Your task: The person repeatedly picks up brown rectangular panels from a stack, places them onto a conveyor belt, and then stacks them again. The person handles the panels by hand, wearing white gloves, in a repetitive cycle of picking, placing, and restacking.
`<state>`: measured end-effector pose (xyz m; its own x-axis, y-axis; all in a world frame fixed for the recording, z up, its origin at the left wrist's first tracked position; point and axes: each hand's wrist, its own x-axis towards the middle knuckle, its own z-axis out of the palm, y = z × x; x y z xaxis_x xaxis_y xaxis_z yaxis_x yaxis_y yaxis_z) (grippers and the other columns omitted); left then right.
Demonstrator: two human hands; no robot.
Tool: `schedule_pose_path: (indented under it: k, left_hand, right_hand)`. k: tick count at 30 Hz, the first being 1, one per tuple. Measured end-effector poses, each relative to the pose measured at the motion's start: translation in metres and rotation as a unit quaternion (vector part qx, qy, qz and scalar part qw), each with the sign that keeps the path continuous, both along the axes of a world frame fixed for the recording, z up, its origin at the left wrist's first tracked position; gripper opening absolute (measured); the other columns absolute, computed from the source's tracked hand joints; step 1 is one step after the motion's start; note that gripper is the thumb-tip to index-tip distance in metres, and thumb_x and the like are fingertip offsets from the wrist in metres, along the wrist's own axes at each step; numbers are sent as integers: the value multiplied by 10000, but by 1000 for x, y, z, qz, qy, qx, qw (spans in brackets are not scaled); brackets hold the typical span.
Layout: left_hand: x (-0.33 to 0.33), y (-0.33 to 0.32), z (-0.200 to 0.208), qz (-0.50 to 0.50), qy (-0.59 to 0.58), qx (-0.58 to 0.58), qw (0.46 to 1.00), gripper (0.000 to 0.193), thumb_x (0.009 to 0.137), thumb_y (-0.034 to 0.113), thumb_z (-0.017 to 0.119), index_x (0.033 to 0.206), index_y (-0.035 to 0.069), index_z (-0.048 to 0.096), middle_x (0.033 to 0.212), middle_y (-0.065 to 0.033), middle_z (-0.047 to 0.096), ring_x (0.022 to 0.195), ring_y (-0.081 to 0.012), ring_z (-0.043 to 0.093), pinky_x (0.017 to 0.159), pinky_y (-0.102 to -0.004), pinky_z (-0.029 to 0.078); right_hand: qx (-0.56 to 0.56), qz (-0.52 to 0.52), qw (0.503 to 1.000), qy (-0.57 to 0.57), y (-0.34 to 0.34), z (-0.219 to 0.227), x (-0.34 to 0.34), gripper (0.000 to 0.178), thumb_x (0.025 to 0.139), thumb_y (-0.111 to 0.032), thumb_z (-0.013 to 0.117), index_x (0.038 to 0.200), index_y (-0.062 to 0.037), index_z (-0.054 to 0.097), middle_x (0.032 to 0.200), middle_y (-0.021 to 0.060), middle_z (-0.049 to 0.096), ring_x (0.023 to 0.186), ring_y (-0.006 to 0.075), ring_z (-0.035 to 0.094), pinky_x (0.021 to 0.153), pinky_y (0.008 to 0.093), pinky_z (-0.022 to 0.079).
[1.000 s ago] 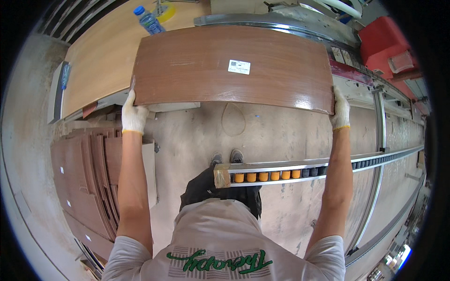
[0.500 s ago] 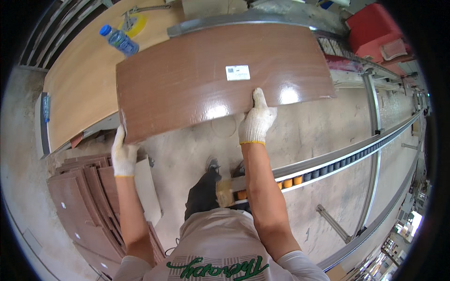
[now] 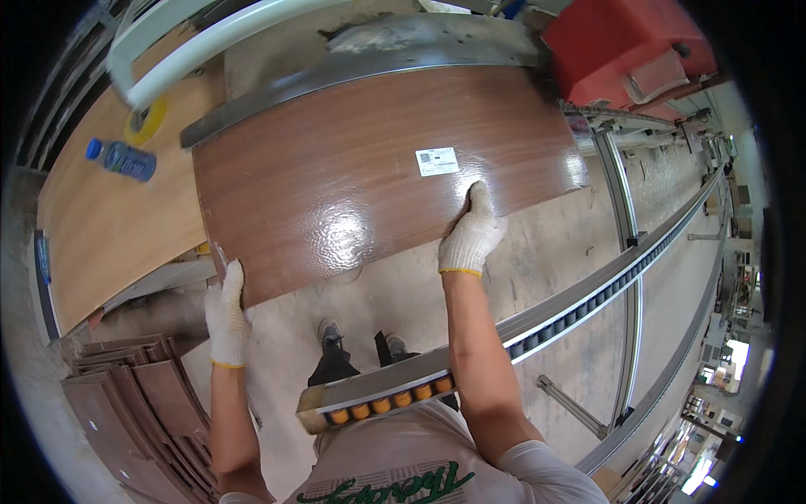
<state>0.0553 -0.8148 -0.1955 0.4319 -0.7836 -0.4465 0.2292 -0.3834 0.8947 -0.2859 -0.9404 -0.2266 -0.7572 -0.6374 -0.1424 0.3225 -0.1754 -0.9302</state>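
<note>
Head view: a brown board [image 3: 369, 185] fills the centre of the frame, just below a metal rail [image 3: 361, 70]. It looks stiff and fairly heavy, its glossy face probably slippery, so the edges seem the surest hold. The left hand [image 3: 227, 323] grips its lower-left corner, the right hand [image 3: 473, 239] its near edge, fingers hidden beneath. A bottle [image 3: 126, 161] sits at upper left.

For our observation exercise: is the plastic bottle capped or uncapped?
Capped: a blue cap shows at the neck end of the bottle.
</note>
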Motion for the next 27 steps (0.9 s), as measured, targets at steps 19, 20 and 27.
schedule_pose_path:
  k: [19,20,27]
  left_hand:
    - [-273,-91,1,-42,-28,97,994,887,980,649,731,1422,-111,616,1262,-144,709,1165,-258,650,1009,-471,541]
    - [-284,-95,0,-42,-31,89,995,897,966,666,736,1404,-108,620,1232,-140,706,1127,-265,661,988,-494,552]
    - [-346,-138,-7,-188,-131,91,969,813,976,669,687,1240,-99,659,1020,-166,701,826,-285,677,784,-444,592]
  right_hand:
    - [-5,-70,998,-10,-105,0,-278,377,917,-3,782,1210,183,635,1168,201,726,938,248,715,819,410,613]
    - [23,-82,996,14,-106,9,-286,401,913,-17,795,1219,182,630,1173,210,728,941,247,715,820,411,614]
    - [247,-19,965,84,-40,57,-135,953,916,-311,873,1509,191,320,1500,388,526,1390,456,571,1223,475,424]
